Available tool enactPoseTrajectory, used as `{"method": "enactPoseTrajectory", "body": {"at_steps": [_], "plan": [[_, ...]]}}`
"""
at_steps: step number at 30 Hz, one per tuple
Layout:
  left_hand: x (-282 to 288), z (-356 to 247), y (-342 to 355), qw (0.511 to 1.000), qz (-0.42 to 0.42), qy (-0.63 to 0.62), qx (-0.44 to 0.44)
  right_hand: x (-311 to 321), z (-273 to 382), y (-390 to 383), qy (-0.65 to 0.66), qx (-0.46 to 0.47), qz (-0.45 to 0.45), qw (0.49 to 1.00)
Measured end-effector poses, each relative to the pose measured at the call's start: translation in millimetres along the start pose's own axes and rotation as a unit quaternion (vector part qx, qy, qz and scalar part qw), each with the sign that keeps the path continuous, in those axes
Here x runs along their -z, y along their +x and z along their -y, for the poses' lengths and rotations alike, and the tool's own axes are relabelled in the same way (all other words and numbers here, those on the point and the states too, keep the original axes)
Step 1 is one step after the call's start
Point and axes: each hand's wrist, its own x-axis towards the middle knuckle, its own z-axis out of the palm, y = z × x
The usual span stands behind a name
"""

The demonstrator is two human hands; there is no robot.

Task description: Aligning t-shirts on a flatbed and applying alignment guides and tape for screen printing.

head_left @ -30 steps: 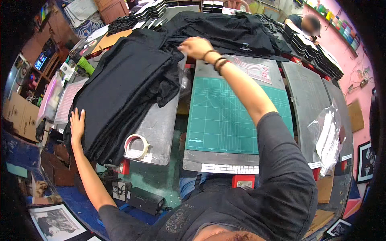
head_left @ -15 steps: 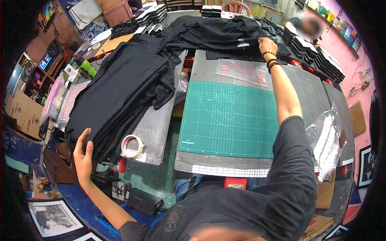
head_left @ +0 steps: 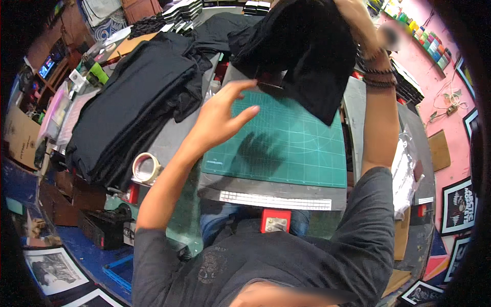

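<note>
A black T-shirt hangs raised over the far part of the green cutting mat. My right hand, at the top edge with dark beads on its wrist, grips the cloth; its fingertips are partly hidden. Below and left of the shirt, my left hand hovers above the mat's left side with thumb and fingers apart, holding nothing and casting a shadow. A pile of black T-shirts lies to the left, and a roll of masking tape sits near its lower end.
A white gridded ruler strip runs along the near table edge, above a red clamp. Plastic-wrapped goods lie at right. Black-and-white stacks stand at the back, and another person is at the back right.
My right hand has lifted the T-shirt off the far table, bringing it over the mat. My left hand has moved from beside the pile rightward to above the mat. The view has shifted slightly.
</note>
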Motion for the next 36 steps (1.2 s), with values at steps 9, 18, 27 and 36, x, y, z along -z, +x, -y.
{"method": "enactPoseTrajectory", "body": {"at_steps": [9, 18, 27, 36], "plan": [[-120, 94, 66, 0.979, 0.047, 0.192, 0.044, 54, -140, -163, -0.311, -0.217, 0.170, 0.909], [-143, 118, 110, 0.935, -0.043, 0.352, -0.017, 45, -172, -257, -0.424, -0.200, 0.135, 0.873], [-84, 96, 134, 0.980, -0.152, 0.115, 0.060, 54, -169, -236, -0.295, -0.203, 0.064, 0.932], [66, -7, -24, 0.983, 0.149, -0.104, 0.040, 138, 32, -292, 0.142, -0.241, 0.400, 0.873]]}}
